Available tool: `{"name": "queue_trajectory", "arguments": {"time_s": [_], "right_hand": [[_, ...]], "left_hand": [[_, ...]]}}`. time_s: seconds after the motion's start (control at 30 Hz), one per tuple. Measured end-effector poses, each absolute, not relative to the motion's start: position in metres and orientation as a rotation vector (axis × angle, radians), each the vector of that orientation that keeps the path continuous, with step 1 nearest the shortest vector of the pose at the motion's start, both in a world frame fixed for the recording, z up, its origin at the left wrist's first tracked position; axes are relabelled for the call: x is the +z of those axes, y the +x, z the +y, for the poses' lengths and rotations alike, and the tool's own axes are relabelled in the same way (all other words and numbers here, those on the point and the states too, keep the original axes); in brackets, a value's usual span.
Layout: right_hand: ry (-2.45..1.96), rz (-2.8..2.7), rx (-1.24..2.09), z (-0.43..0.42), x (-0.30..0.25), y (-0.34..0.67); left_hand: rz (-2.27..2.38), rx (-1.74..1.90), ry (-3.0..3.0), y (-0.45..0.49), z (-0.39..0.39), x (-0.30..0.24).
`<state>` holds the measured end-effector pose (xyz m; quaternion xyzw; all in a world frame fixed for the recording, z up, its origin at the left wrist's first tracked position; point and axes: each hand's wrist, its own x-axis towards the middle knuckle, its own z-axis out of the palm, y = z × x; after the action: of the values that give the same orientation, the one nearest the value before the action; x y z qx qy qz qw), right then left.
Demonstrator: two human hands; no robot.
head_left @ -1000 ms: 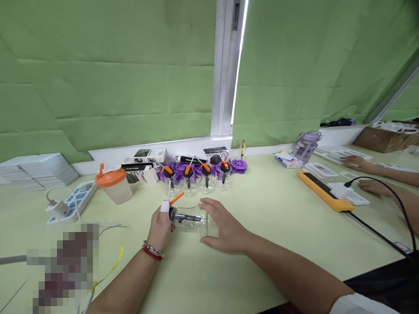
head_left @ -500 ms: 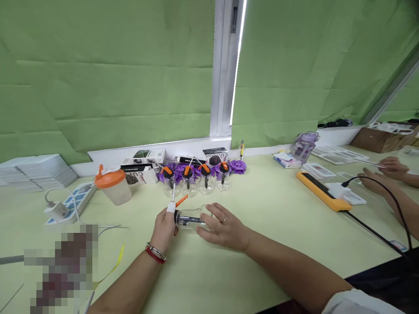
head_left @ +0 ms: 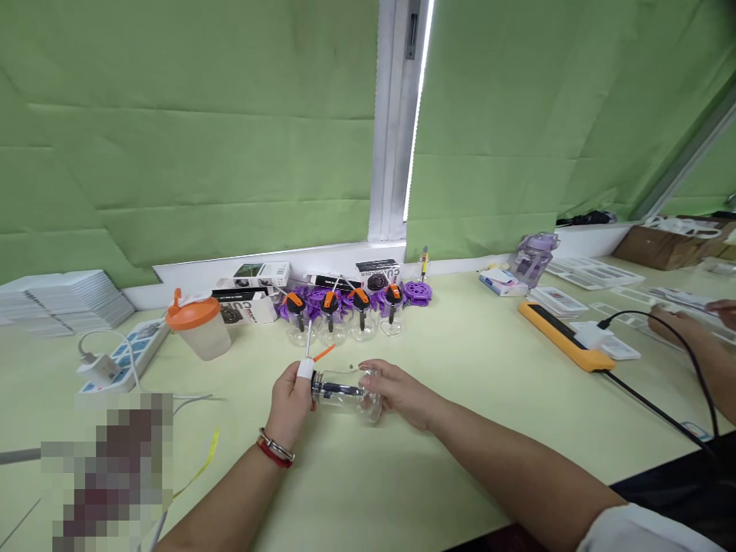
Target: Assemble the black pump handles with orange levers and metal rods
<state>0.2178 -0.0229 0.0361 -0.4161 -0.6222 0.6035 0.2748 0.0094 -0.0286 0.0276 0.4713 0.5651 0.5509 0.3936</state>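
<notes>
A small clear bottle lies sideways between both hands, just above the pale green table. My left hand is closed on its black cap end, where an orange lever and a thin white tube stick up; a white cot covers one fingertip. My right hand is wrapped around the bottle's base end, a ring on one finger. Behind them several like bottles with orange-black pump tops stand in a row.
An orange-lidded cup and a white power strip sit at left, with stacked white sheets behind. Purple parts and small boxes line the sill. An orange power strip with black cable lies right, near another person's hands.
My right hand went from hovering open over the bottle to gripping its base end. Both hands shifted slightly right with the bottle. The other person's hands moved farther right.
</notes>
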Motion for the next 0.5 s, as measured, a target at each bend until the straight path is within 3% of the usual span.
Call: {"name": "queue_trajectory", "arguments": {"time_s": [0.27,0.4,0.5], "right_hand": [[-0.754,-2.323,0.370,-0.018,0.025,0.229],[-0.570,-2.446,0.149,-0.011,0.015,0.245],[-0.691,-2.311,0.116,-0.002,0.009,0.268]], "left_hand": [[1.492,1.394,1.107,0.008,-0.024,0.020],[1.437,1.435,0.972,0.004,-0.022,0.021],[1.405,1.480,0.985,-0.002,-0.020,0.021]]}}
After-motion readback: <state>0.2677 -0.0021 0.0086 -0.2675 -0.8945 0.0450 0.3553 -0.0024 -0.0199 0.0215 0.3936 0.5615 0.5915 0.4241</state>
